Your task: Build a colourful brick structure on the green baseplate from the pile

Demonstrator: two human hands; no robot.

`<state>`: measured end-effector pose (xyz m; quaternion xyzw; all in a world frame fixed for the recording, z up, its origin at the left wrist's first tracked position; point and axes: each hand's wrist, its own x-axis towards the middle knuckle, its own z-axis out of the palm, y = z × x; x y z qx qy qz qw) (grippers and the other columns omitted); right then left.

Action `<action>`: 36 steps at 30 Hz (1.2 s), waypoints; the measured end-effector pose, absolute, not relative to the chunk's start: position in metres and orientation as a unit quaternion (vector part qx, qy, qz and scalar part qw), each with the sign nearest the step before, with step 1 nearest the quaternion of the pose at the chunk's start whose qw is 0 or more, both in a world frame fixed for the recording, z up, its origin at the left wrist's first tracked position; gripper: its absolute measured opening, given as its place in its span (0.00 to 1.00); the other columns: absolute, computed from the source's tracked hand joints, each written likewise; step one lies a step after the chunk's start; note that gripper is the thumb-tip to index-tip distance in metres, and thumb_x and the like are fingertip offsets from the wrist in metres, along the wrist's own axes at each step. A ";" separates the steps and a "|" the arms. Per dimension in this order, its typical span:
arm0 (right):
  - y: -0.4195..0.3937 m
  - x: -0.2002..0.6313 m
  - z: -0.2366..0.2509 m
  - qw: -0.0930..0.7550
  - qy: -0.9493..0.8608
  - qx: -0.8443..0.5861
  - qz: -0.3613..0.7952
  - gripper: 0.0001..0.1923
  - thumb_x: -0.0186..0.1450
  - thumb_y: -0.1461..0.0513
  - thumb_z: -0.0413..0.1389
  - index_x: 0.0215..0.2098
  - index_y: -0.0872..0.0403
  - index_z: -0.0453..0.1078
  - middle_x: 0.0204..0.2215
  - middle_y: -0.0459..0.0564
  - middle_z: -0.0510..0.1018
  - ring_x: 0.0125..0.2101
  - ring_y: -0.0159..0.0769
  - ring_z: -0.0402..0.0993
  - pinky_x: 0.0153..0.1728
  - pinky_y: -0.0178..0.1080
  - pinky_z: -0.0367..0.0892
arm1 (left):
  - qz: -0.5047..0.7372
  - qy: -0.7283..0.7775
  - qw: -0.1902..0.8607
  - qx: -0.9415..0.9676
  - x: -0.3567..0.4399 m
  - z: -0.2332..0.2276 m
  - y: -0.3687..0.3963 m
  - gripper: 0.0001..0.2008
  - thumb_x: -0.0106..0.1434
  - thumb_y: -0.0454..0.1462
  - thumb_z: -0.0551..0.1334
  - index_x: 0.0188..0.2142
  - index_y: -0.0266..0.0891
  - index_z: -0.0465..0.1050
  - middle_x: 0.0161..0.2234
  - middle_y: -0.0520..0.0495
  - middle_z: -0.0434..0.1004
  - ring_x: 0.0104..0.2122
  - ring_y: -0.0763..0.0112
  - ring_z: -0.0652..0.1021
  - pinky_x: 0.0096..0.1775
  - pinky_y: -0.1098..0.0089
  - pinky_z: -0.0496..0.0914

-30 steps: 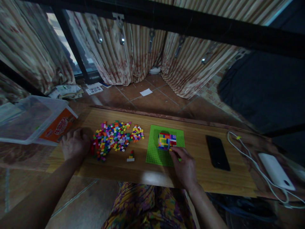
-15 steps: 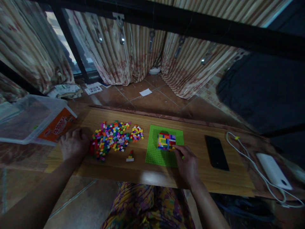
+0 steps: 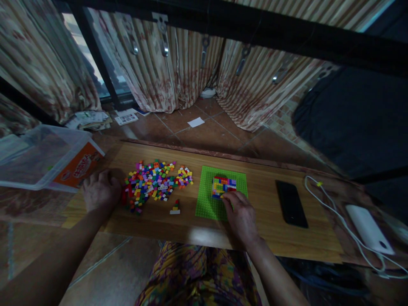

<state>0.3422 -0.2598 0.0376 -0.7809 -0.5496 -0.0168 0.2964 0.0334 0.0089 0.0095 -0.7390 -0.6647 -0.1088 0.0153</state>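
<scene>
Resting on the wooden board, my left hand (image 3: 101,192) lies between the plastic box and the brick pile, its fingers loosely spread and holding nothing visible. A heap of small coloured toy bricks (image 3: 153,180) spreads just right of it. A green baseplate (image 3: 205,208) carries a low block built of multicoloured bricks (image 3: 223,187). My right hand (image 3: 240,214) reaches over the plate, thumb and forefinger pinched at the block's near side; whatever is between the fingertips is too small to make out. A small stack of bricks (image 3: 175,207) stands left of the plate.
An open clear plastic box (image 3: 44,187) with an orange label sits at the left end. On the right lie a black phone (image 3: 290,204), a white power bank (image 3: 369,229) and a white cable (image 3: 339,216). Curtains (image 3: 178,68) and a dark rail (image 3: 255,23) are beyond the board.
My right hand has shifted left along the near side of the brick block, its fingertips now closer to the block's middle. My left hand stays where it was.
</scene>
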 end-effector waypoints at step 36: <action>-0.285 0.313 0.022 0.385 -0.501 -0.771 -0.080 0.12 0.69 0.64 0.49 0.47 0.52 0.73 0.36 0.51 0.76 0.37 0.37 0.72 0.40 0.41 0.70 | -0.120 -0.655 0.047 -0.745 0.032 0.006 0.010 0.24 0.64 0.41 0.47 0.53 0.31 0.68 0.51 0.32 0.70 0.49 0.48 0.69 0.51 0.53 0.63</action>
